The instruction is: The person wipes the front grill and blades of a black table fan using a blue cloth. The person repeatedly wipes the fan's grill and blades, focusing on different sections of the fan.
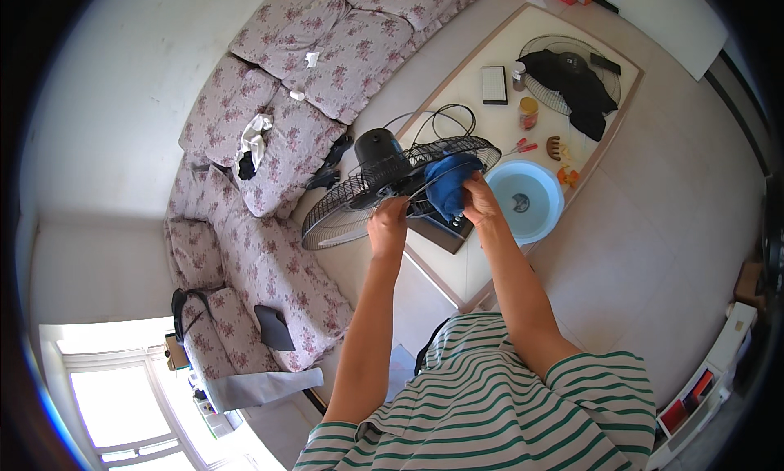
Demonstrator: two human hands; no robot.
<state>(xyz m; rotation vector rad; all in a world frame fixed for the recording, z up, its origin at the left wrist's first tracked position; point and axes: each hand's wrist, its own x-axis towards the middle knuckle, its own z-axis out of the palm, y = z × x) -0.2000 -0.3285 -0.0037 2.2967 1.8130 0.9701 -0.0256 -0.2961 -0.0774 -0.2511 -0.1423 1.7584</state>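
An electric fan (383,156) with a black motor housing stands before me on its dark base, its rear wire guard around it. My left hand (389,223) pinches the near edge of the fan, at the wire rim. In my right hand (479,200) is a blue cloth (452,183), pressed on the right part of the wire guard. Just right of that hand, a light blue basin (554,208) of water stands on the table. The cloth hides part of the guard.
The low table (465,281) also bears red-handled screwdrivers (525,148), a yellow-lidded jar (528,113), a smaller jar (518,76), a brown comb (554,148), orange peel (569,177) and another fan guard (539,42) under black cloth (572,88). Floral sofas (294,275) line the left.
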